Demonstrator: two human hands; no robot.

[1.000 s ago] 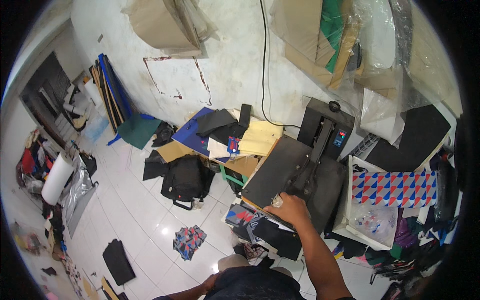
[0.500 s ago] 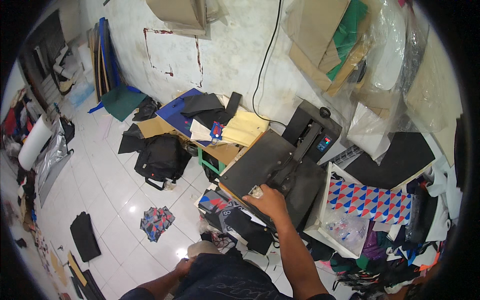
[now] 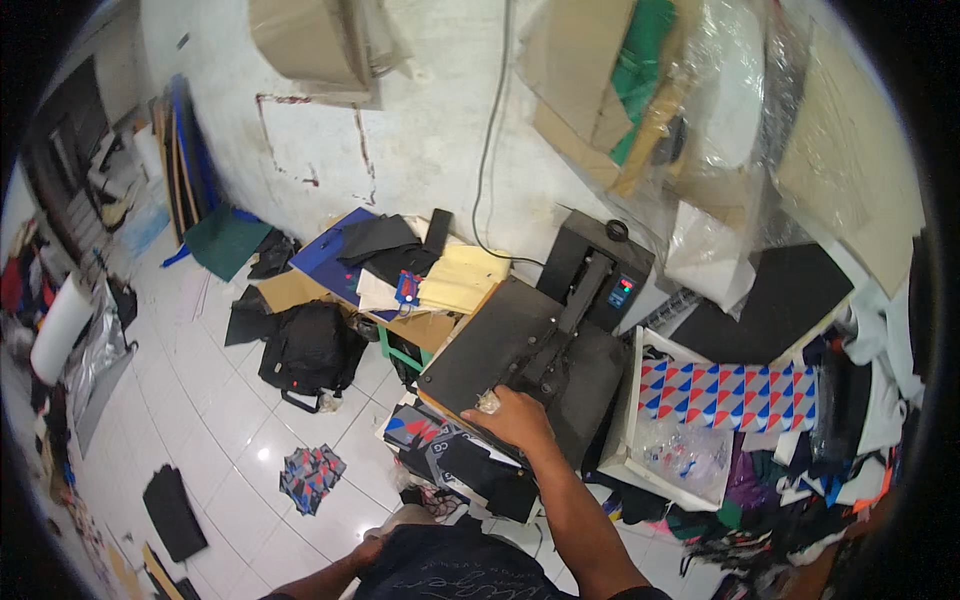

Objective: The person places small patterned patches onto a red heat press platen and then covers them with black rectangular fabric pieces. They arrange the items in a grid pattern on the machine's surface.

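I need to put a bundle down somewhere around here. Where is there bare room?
Bare white floor tiles lie open between the black backpack, the patterned cloth and the flat black piece. The heat press, under the right hand, is taken. The white tray and the cloth heap to the right are crowded.

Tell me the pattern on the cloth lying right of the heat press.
The cloth has rows of red, blue and white triangles, seen best in the head view.

Place: probably a garment-printing workshop | Signs: heat press (image 3: 560, 340), fabric piles (image 3: 800, 480) (floor cluttered too)
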